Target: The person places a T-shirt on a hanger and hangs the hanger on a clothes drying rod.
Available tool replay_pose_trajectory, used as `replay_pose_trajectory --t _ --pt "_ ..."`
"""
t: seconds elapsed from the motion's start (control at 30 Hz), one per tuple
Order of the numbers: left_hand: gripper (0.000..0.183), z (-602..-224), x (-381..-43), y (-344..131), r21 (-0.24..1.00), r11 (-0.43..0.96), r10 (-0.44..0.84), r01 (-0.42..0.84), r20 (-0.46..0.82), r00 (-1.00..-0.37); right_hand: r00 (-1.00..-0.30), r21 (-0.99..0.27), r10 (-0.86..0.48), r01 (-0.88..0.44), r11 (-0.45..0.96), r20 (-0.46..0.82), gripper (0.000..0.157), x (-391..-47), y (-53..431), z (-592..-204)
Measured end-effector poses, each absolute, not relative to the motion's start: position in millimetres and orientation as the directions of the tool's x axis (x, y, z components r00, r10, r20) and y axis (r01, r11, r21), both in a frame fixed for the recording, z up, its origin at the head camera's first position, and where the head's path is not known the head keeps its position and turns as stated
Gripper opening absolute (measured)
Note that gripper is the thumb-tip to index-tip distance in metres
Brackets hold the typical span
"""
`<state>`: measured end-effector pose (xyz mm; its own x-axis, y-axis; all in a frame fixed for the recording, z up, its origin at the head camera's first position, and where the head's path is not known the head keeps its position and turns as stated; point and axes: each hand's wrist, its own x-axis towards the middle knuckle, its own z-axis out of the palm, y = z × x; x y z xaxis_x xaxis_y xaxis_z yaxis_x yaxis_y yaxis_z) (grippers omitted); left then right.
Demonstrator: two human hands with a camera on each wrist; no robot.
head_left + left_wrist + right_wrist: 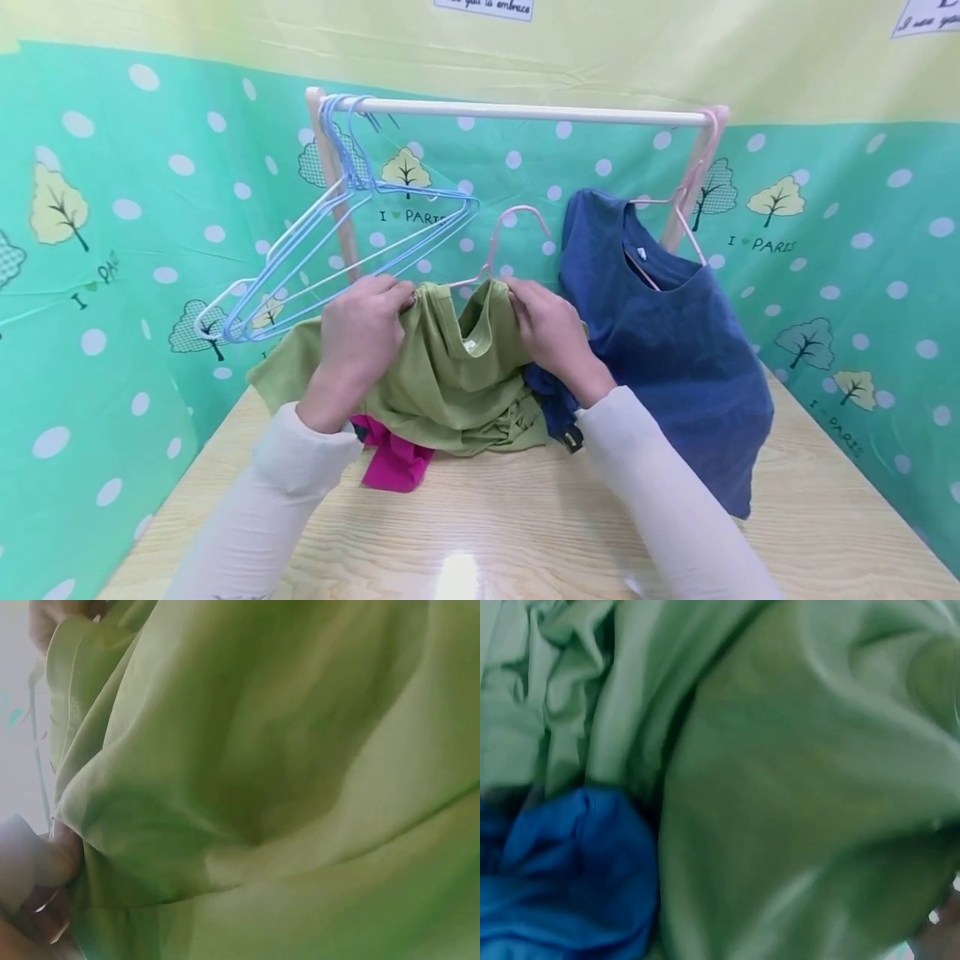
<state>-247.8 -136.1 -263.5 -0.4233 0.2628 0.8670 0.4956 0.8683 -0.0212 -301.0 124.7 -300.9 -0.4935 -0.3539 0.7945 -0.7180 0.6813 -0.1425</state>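
A green shirt [457, 375] hangs between both hands above the table, its neckline upward. Out of the neck opening rises the hook of a pink hanger [493, 242]; the rest of that hanger is mostly hidden inside the cloth. My left hand [362, 333] pinches the shirt at the shoulder left of the neckline. On the other side of the neckline my right hand [551, 325] grips the opposite shoulder. Green cloth fills most of the left wrist view, with the left fingers [64, 859] at its edge. In the right wrist view, blue cloth [577, 877] lies beside the green folds.
A white clothes rack [525, 110] stands behind. Several blue hangers [352, 242] hang at its left end, and a navy shirt [667, 358] hangs on a pink hanger [686, 200] at the right. Magenta cloth [397, 462] lies on the wooden table [480, 533] under the green shirt.
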Motion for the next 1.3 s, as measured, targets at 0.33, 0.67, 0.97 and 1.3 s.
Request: replay_pose_trajectory --t 0.33,0.67,0.97,1.3 --pt "0.007 -258.5 -246.1 -150.4 0.092 0.877 0.166 0.472 0.863 -0.478 -0.515 -0.184 -0.368 -0.739 0.648 0.774 0.038 -300.7 151.6 -297.8" --pt "0.008 -262.4 -243.1 -153.6 0.176 0.876 0.102 0.449 0.843 -0.529 -0.505 -0.281 -0.227 -0.738 0.613 0.833 0.028 -297.3 170.6 -312.3" --pt "0.007 -270.9 -248.6 -161.2 0.207 0.872 0.072 0.444 0.842 -0.535 -0.383 -0.212 -0.148 -0.748 0.629 0.912 0.015 -302.7 166.7 -325.2" --pt "0.012 -284.1 -253.7 -164.9 0.256 0.854 0.037 0.454 0.840 -0.542 -0.289 -0.184 -0.048 -0.720 0.670 0.956 0.017 -302.7 171.6 -335.5"
